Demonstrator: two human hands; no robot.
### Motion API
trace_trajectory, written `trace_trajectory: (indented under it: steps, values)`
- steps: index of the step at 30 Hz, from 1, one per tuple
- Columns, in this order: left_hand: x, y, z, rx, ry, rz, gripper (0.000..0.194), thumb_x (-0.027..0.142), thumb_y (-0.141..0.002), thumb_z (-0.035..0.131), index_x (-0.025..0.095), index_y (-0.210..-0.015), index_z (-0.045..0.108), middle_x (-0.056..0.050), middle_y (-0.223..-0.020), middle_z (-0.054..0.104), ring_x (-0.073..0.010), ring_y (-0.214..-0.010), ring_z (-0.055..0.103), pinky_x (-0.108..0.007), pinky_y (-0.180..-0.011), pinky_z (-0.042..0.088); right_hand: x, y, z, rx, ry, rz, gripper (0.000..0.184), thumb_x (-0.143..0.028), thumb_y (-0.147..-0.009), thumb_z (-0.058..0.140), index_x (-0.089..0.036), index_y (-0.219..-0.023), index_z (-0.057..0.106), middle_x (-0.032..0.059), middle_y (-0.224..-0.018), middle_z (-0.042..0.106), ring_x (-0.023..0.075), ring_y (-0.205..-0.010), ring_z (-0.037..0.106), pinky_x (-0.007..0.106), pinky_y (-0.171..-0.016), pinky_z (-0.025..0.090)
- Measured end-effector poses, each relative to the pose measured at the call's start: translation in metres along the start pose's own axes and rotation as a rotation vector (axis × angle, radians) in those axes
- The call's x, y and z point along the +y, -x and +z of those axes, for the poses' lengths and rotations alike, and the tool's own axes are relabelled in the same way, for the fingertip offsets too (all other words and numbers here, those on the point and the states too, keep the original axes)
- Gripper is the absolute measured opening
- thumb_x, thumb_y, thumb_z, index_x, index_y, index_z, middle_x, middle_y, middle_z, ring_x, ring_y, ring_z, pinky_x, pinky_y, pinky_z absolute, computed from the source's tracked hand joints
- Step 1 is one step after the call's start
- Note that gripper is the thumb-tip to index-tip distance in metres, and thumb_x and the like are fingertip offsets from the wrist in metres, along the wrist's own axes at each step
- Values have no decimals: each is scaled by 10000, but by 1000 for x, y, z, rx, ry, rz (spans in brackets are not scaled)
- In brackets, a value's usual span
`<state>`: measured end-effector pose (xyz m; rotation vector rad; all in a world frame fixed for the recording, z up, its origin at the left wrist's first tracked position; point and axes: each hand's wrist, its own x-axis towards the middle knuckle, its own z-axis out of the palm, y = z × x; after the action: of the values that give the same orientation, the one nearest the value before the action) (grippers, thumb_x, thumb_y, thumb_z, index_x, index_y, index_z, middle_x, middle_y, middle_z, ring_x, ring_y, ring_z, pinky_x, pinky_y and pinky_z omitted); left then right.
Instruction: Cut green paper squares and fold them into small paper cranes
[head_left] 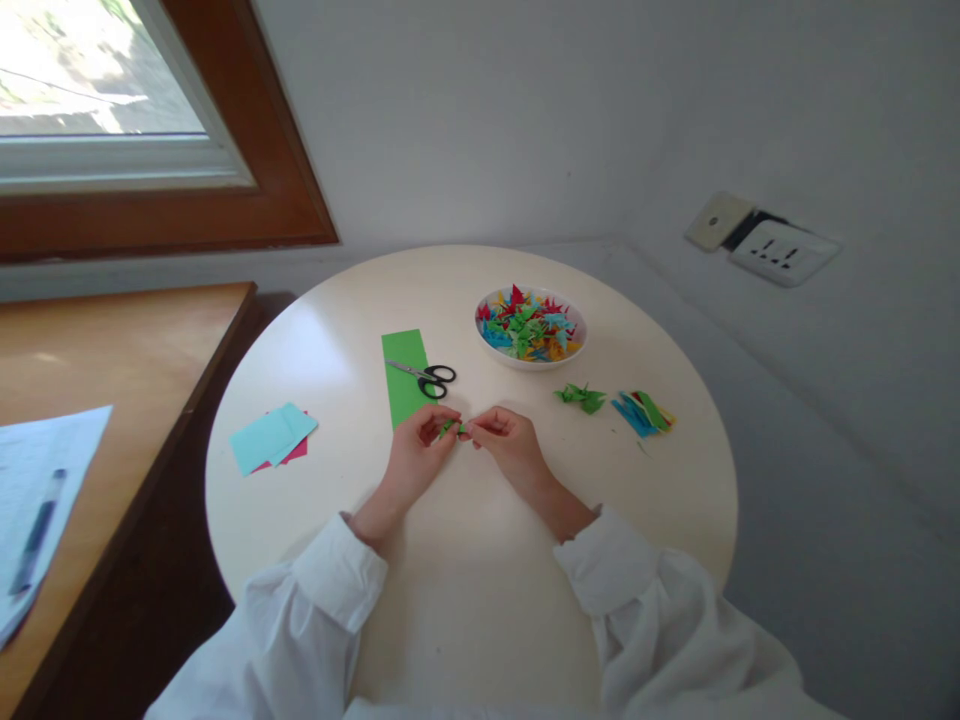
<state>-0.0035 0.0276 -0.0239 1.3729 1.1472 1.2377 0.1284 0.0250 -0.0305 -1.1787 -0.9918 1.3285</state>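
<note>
Between both hands, above the middle of the white round table (480, 600), is a small folded piece of green paper (448, 428). My left hand (416, 445) pinches it from the left, and the fingertips of my right hand (514, 445) close on its right end. Fingers cover most of the paper, so its folded shape is hard to make out. Just beyond my left hand lies a green paper strip (405, 350), with black-handled scissors (433, 380) resting across it. Several folded green paper pieces (580, 397) lie to the right of my right hand.
A white bowl (530, 364) full of colourful folded paper pieces stands at the back. Stacked coloured paper strips (643, 412) lie at the right, light blue and red paper squares (274, 438) at the left. A wooden desk (142, 360) holds a written sheet (52, 460) and a pen (37, 530).
</note>
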Motion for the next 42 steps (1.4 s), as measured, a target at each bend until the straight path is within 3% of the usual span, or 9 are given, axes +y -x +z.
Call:
trace_trajectory:
  steps: [5,12,22,42]
  values:
    - [-2,-1,-2,-2,-122,12,94,192,-686,607,144,-756,646,-51,-757,662,-123,-651,599,-222,-589,470,0,-2,1,2,-118,63,256,-258,-500,740,-180,-656,552,-16,-554,643,133,-541,606,230,-490,396]
    - [-3,2,-5,4,-186,148,77,182,-696,584,164,-746,640,-57,-824,652,-141,-762,618,-250,-680,513,-2,-1,-2,-28,-100,113,245,-261,-541,713,-174,-721,571,-6,-610,659,142,-596,640,244,-545,440]
    - [-1,3,-7,13,-340,247,89,170,-739,548,162,-769,632,-95,-909,654,-161,-825,625,-255,-692,524,-7,-1,-2,-18,-122,155,251,-247,-544,710,-158,-735,575,-15,-582,640,129,-564,629,214,-483,420]
    - [-1,4,-6,30,-340,270,85,176,-747,548,170,-765,631,-88,-910,657,-160,-813,625,-256,-670,521,4,-3,-1,-14,-45,-50,218,-310,-586,701,-176,-691,564,-14,-587,613,134,-556,609,234,-462,456]
